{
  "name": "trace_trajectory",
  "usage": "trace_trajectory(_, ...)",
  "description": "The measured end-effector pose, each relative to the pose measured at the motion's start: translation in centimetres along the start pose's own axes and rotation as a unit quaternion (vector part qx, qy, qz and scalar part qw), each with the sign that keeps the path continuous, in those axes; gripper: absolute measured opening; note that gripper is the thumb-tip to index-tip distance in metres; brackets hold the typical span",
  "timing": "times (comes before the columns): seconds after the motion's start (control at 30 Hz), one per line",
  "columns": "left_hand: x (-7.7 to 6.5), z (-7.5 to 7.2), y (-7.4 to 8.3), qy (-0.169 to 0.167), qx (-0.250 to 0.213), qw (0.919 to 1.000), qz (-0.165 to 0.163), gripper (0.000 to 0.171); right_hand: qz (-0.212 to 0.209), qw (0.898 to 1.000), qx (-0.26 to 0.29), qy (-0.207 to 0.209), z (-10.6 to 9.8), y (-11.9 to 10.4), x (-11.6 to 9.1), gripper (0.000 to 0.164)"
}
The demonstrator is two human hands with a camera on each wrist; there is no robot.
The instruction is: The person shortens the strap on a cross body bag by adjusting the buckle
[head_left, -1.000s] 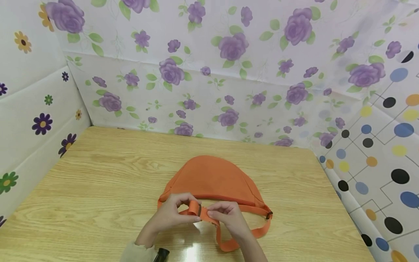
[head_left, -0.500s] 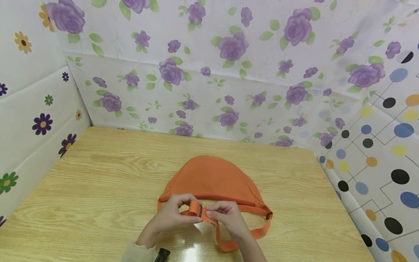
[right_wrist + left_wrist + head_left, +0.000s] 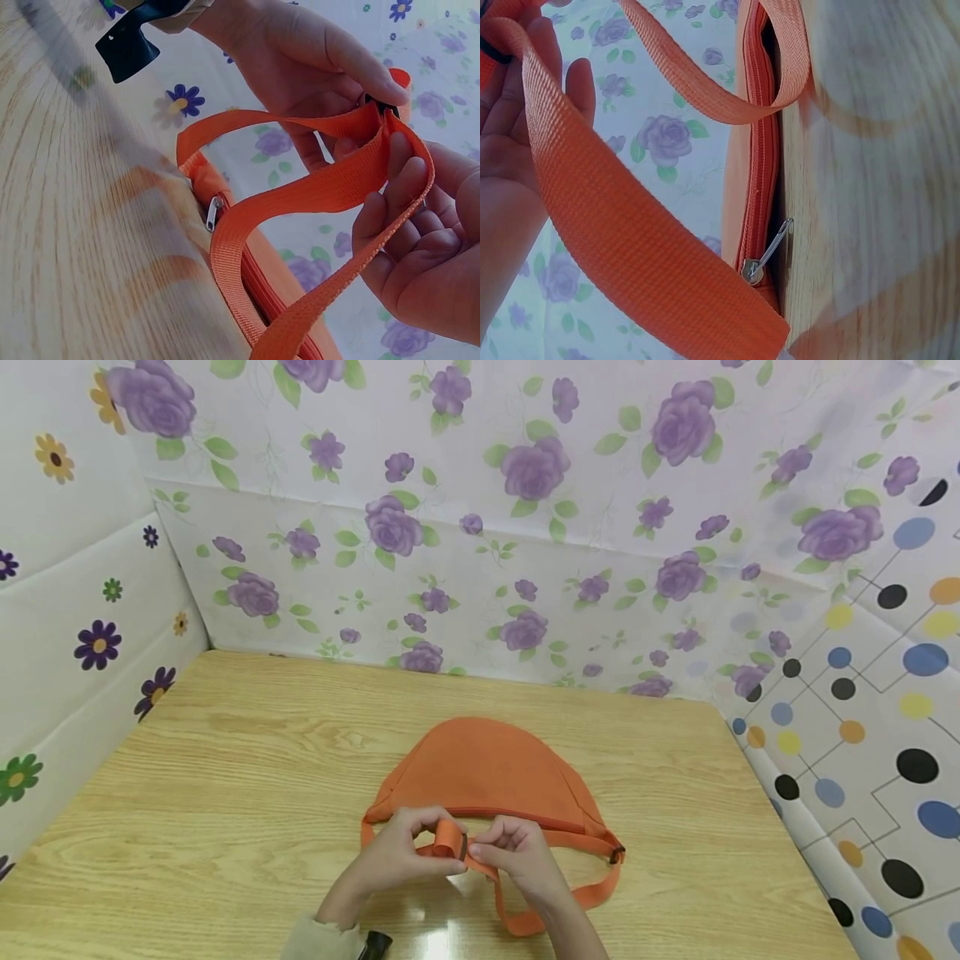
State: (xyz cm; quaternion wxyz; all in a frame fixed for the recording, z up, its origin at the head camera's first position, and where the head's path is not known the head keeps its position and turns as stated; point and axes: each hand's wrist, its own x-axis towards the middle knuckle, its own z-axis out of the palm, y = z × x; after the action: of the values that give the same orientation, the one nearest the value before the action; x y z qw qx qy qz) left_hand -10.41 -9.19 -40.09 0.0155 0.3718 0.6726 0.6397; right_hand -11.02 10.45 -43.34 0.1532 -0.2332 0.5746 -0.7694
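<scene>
An orange waist bag (image 3: 487, 768) lies on the wooden table, its red zipper edge toward me. My left hand (image 3: 393, 856) pinches the black strap buckle (image 3: 463, 846), with a loop of orange strap (image 3: 447, 837) standing up beside it. My right hand (image 3: 525, 860) pinches the strap just right of the buckle. In the right wrist view, both hands meet at the buckle (image 3: 380, 105) and several strap lengths hang below. The left wrist view shows a wide strap (image 3: 630, 232) in front of the bag's metal zipper pull (image 3: 769, 251).
The wooden table (image 3: 225, 777) extends around the bag. A purple-flowered cloth (image 3: 480, 527) hangs behind it, with a dotted cloth (image 3: 885, 760) at the right. A second black buckle (image 3: 617, 853) sits at the bag's right corner. A black band (image 3: 129, 49) hangs by the left sleeve.
The buckle and the left hand have shifted slightly right, toward the right hand. Less strap shows between the hands. The bag has stayed in place.
</scene>
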Motion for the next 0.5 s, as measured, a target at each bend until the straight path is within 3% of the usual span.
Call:
trace_trajectory(0.23, 0.01, 0.17, -0.06, -0.003, 0.006, 0.9998, -0.016, 0.017, 0.004, 1.000, -0.002, 0.004, 0.06, -0.12, 0.03, 0.017)
trace_trajectory(0.5, 0.04, 0.28, -0.14, -0.006, 0.008, 0.9999, -0.010, 0.016, 0.006, 1.000, -0.005, 0.008, 0.09, -0.17, 0.03, 0.018)
